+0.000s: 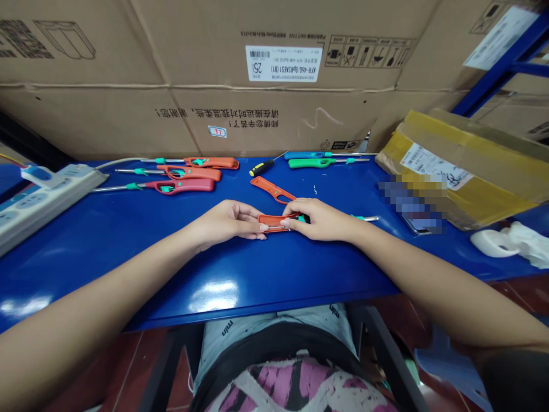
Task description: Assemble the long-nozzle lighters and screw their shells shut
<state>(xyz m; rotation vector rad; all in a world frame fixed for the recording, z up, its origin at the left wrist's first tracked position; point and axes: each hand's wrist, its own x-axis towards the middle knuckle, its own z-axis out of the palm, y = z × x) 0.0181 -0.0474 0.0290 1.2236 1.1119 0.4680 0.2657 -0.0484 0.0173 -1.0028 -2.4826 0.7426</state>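
Observation:
Between my two hands is an opened orange long-nosed lighter (273, 220), with the hollow inside of its handle showing. My left hand (226, 222) is closed on the handle's left end, thumb on the near edge. On the right part, the fingers of my right hand (319, 220) pinch the handle and some small parts I cannot make out. The lighter's metal tube (368, 218) sticks out to the right past that hand. Just behind my right fingers lies a loose orange handle half (271, 187).
Red and orange lighters (184, 186) lie at the back left, near a white power strip (51, 197). A screwdriver (261, 167), a blue lighter (306, 154) and a green lighter (311, 163) lie behind. Rightward are a phone (414, 212) and a taped carton (484, 171).

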